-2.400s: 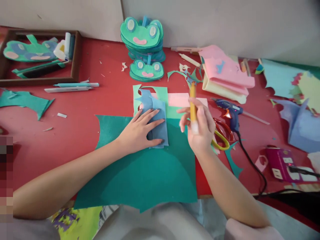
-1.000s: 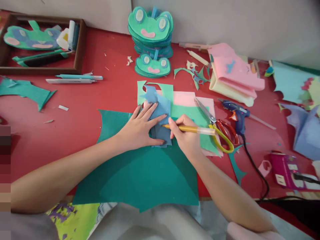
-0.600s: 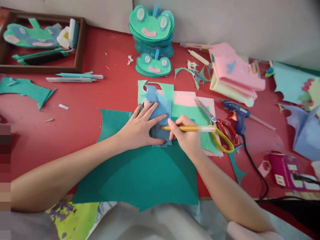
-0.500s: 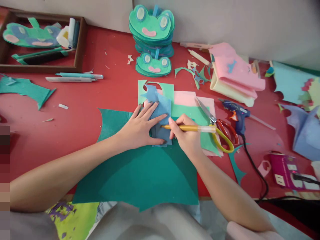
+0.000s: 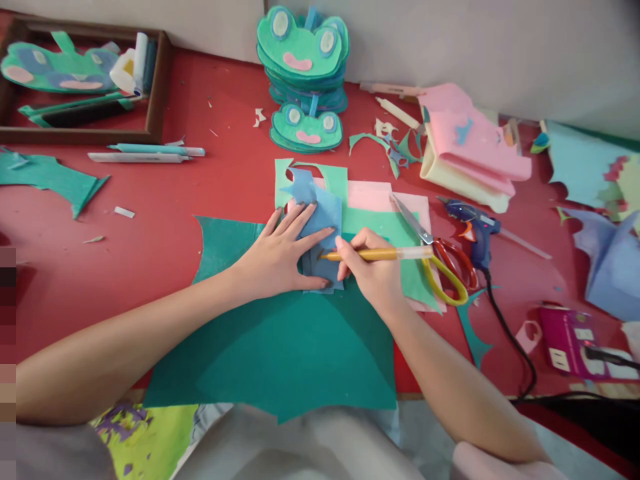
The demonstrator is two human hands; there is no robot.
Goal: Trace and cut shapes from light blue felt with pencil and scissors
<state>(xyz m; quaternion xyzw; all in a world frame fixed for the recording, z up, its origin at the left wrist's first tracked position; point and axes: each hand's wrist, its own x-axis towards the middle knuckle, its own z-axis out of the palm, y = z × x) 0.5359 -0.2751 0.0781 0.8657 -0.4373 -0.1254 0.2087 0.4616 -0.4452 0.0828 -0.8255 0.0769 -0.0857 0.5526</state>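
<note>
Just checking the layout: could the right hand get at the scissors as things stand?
Probably yes: the scissors lie close beside the right hand, handles mostly exposed, though that hand holds a gold pen.

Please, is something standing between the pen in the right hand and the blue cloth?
Nothing visible does: the right hand holds the pen with its tip at the blue cloth. The left hand rests there too, spread open beside the tip.
</note>
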